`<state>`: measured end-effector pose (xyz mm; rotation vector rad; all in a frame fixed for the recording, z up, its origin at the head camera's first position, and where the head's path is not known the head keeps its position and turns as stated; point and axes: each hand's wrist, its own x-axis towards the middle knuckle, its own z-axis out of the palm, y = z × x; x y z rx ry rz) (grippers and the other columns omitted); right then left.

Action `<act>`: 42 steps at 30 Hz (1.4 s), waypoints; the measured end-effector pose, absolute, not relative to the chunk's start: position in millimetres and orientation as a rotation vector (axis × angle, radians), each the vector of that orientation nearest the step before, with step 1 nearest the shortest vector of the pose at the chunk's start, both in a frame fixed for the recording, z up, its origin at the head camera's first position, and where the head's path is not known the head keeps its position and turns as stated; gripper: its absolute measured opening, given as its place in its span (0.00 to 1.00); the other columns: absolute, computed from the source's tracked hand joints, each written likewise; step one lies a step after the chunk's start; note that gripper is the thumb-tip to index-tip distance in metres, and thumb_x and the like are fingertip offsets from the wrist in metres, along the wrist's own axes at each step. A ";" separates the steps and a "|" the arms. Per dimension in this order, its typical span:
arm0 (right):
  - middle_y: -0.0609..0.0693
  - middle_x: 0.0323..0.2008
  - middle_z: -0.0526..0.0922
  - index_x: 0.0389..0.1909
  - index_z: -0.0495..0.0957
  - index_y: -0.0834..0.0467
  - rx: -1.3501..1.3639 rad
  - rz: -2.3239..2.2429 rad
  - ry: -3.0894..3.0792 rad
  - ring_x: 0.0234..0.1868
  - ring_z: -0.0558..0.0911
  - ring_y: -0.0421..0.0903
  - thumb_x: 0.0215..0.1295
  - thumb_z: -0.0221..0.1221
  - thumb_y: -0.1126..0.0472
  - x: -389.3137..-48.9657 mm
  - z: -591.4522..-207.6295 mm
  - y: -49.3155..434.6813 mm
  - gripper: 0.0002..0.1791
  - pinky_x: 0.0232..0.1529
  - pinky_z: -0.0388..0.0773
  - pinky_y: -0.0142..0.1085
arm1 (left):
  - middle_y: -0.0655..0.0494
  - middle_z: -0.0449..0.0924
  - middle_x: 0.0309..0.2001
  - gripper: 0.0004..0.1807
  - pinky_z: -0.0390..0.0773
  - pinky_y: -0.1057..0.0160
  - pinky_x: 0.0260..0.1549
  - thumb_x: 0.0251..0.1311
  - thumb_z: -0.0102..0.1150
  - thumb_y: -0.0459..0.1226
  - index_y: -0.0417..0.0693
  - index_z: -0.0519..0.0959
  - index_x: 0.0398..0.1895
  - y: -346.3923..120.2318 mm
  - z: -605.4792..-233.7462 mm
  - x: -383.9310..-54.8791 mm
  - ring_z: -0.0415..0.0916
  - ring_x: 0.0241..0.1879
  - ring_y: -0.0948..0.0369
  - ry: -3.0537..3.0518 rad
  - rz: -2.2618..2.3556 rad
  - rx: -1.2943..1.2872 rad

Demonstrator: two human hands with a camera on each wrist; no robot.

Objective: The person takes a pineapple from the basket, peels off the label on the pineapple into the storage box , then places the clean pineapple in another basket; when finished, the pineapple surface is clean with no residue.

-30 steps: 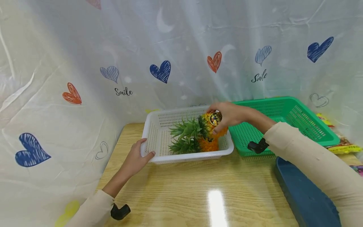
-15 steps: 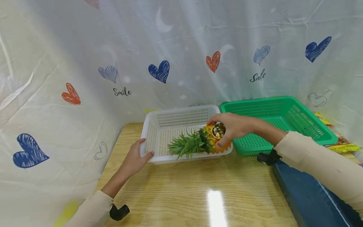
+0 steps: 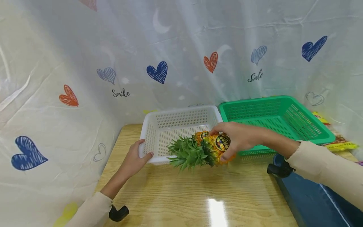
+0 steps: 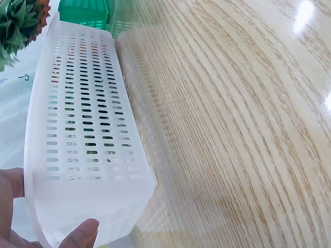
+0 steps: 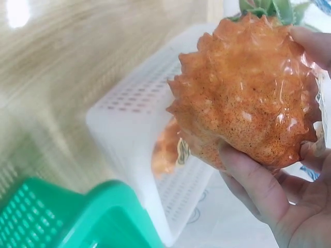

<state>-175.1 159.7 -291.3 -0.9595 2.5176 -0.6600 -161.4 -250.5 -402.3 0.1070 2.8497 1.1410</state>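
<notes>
A white perforated basket (image 3: 181,119) stands on the wooden table. At its left end my left hand (image 3: 136,157) grips the corner, thumb over the near side in the left wrist view. My right hand (image 3: 241,137) holds a pineapple (image 3: 215,151) by its orange-yellow body, over the basket's front rim at the right, its green crown pointing left. Thumb and fingers spread round the body (image 5: 248,98) in the right wrist view. Partly hidden behind it, a second pineapple (image 3: 200,136) with a similar black label lies inside the basket.
A green perforated basket (image 3: 295,108) stands right of the white one. A dark blue bin (image 3: 306,195) is at the front right, partly under the right sleeve. Yellow snack packets (image 3: 341,146) lie at the far right. A patterned curtain (image 3: 181,56) hangs behind.
My right hand has lifted the pineapple and brought it nearer and slightly right, from inside the basket to over its front rim. My left hand has stayed at the basket's left end.
</notes>
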 end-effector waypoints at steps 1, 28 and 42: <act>0.51 0.66 0.72 0.68 0.69 0.55 -0.957 -0.663 2.512 0.65 0.72 0.54 0.48 0.74 0.41 -172.0 -291.4 160.1 0.47 0.59 0.74 0.54 | 0.31 0.55 0.72 0.43 0.72 0.39 0.59 0.69 0.58 0.46 0.37 0.50 0.78 -250.4 -402.2 -161.1 0.70 0.63 0.39 2.847 1.147 0.111; 0.53 0.61 0.74 0.64 0.71 0.54 -0.850 -0.864 2.331 0.57 0.77 0.50 0.46 0.75 0.46 -114.0 -351.6 165.7 0.43 0.48 0.80 0.39 | 0.31 0.57 0.71 0.43 0.71 0.39 0.59 0.68 0.60 0.46 0.36 0.51 0.77 -253.3 -399.1 -162.7 0.69 0.62 0.40 2.852 1.147 0.149; 0.52 0.57 0.78 0.63 0.74 0.57 -0.857 -0.836 2.505 0.56 0.78 0.54 0.42 0.76 0.42 -109.5 -377.1 160.6 0.46 0.53 0.78 0.53 | 0.30 0.55 0.72 0.44 0.70 0.38 0.60 0.68 0.60 0.46 0.36 0.51 0.78 -253.9 -395.4 -161.2 0.68 0.63 0.39 2.840 1.145 0.154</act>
